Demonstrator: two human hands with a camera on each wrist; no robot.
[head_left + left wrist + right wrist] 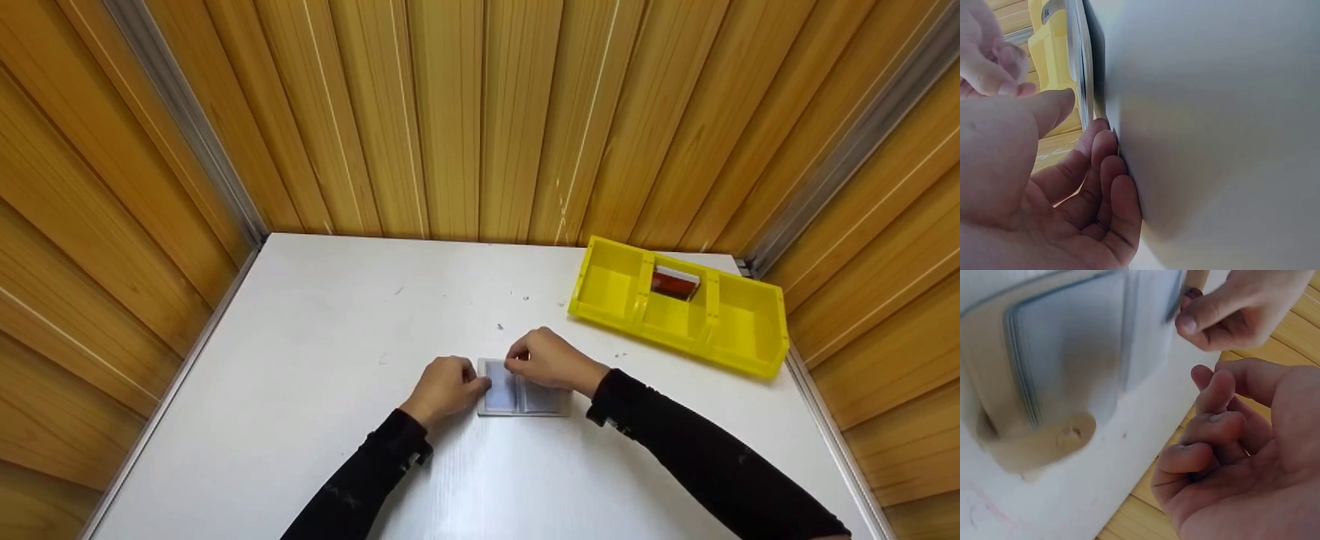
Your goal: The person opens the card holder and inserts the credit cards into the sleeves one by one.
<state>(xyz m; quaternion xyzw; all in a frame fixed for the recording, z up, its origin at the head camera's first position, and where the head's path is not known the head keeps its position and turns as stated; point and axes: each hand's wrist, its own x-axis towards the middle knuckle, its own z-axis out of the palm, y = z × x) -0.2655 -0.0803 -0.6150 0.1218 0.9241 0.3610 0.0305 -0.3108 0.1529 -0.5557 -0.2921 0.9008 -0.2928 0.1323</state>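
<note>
An open card holder [501, 390] with clear plastic sleeves lies on the white table between both hands. In the right wrist view the holder [1072, 349] shows a stack of sleeves, a beige cover and a tab with a round snap. My left hand [446, 386] grips its left edge, thumb over the top; in the left wrist view the fingertips [1125, 194] rest against the table beside the edge. My right hand [551, 358] is over the holder's upper part, fingers curled and thumb close to the index finger. Nothing shows between the fingers of the right hand [1230, 439].
At the back right of the table stands a yellow tray [641, 300] with three compartments. A red and white small box [675, 283] leans in its middle compartment. Wood-panelled walls [480, 120] enclose the table's back and sides.
</note>
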